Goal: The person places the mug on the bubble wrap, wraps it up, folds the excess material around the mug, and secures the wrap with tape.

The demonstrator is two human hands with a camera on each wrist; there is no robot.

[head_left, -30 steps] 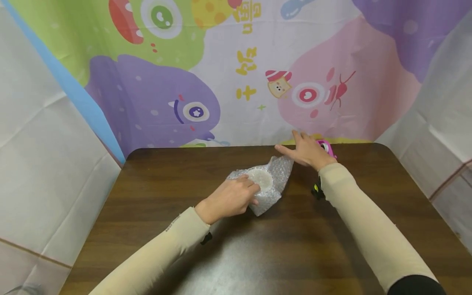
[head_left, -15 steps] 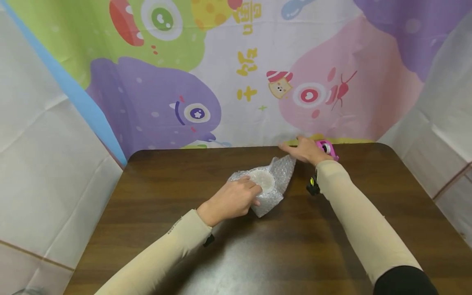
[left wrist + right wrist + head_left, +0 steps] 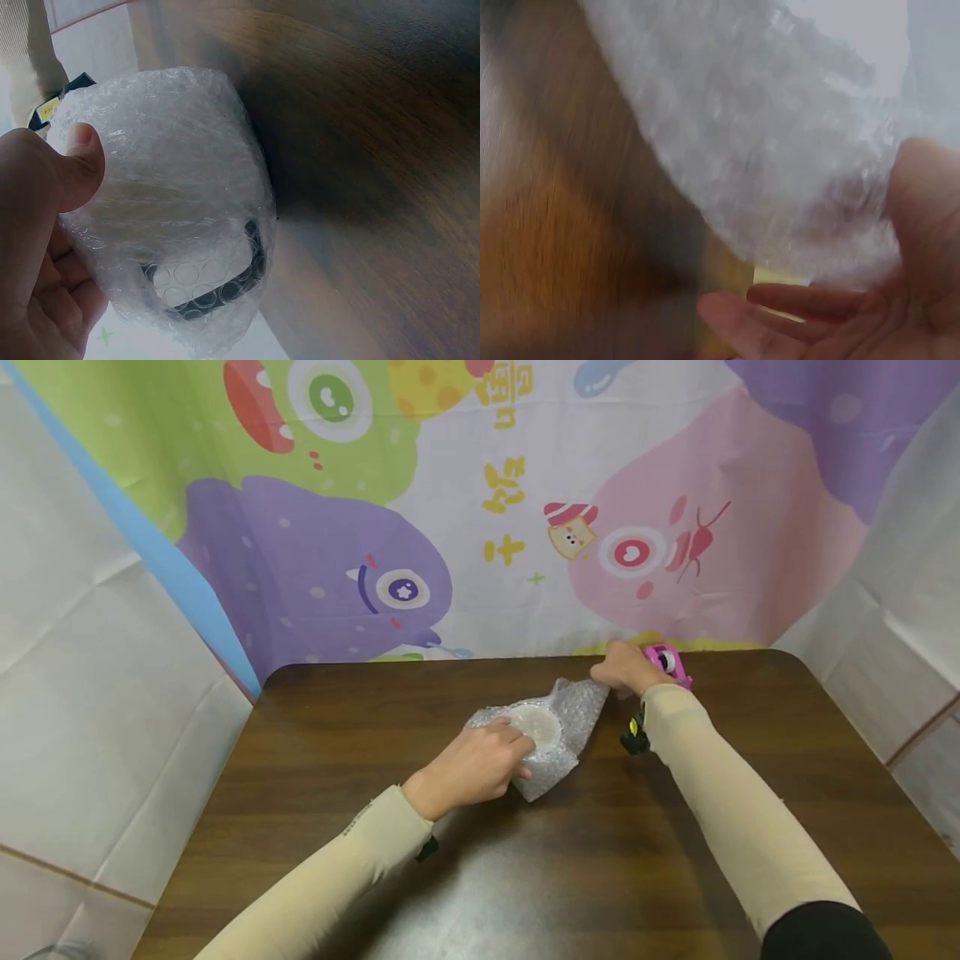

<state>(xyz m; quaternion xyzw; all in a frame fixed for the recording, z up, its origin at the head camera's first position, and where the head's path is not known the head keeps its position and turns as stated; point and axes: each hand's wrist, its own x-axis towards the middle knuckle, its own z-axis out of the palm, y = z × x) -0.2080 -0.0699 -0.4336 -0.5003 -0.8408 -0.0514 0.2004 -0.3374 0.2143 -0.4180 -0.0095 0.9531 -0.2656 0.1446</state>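
Bubble wrap encloses a mug-like object on the table, its round pale end facing up. Through the film, the left wrist view shows a dark handle-like loop. My left hand grips the wrapped bundle on its near left side, thumb on the film and fingers curled behind. A loose flap of wrap stretches toward the back right. At its far tip my right hand pinches the film between thumb and fingers, with the lower fingers partly extended beneath.
A pink tape dispenser stands at the back right, right beside my right hand. The brown wooden table ends at a cartoon-printed curtain, with pale sheets hanging at the sides.
My right hand has come down from spread fingers above the flap to a hold on its tip. The flap is drawn slightly to the right. My left hand keeps its grip.
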